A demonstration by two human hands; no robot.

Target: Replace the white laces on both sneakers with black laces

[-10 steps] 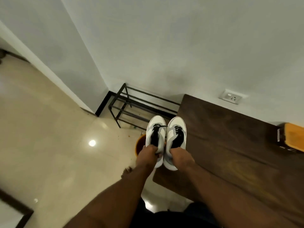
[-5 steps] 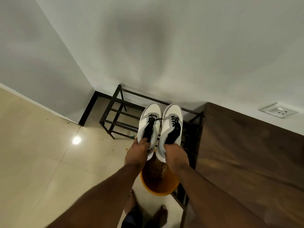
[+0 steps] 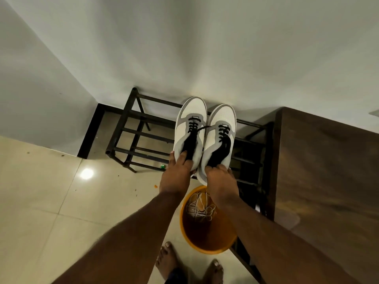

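A: Item count, please.

B: Sneakers, two: left sneaker [image 3: 189, 128] and right sneaker [image 3: 220, 136], white with grey panels, both carrying black laces [image 3: 193, 125], held side by side above the black metal rack [image 3: 127, 138], toes toward the wall [image 3: 205, 48]. Hands, two: left hand [image 3: 176, 173] with fingers curled over the heel collar of the left sneaker, thumb on its outer side; right hand [image 3: 220, 183] gripping the heel of the right sneaker. Orange bucket [image 3: 207, 240], one, on the tiled floor [image 3: 51, 201], holding a tangle of white laces [image 3: 200, 206] (number of laces not countable). Bare feet, two, at the bottom edge. Wooden table [image 3: 328, 181], one, at right.

A: Changes against the previous entry?

B: The pair now sits over the rack's right half rather than at the table edge; the bucket, formerly mostly covered, shows its contents. The grips are unchanged.

A: Obscured items?

B: Both heels are covered by the hands; the bucket's upper rim lies behind the right wrist; the rack's right end is dark and hard to read; the feet are cropped.
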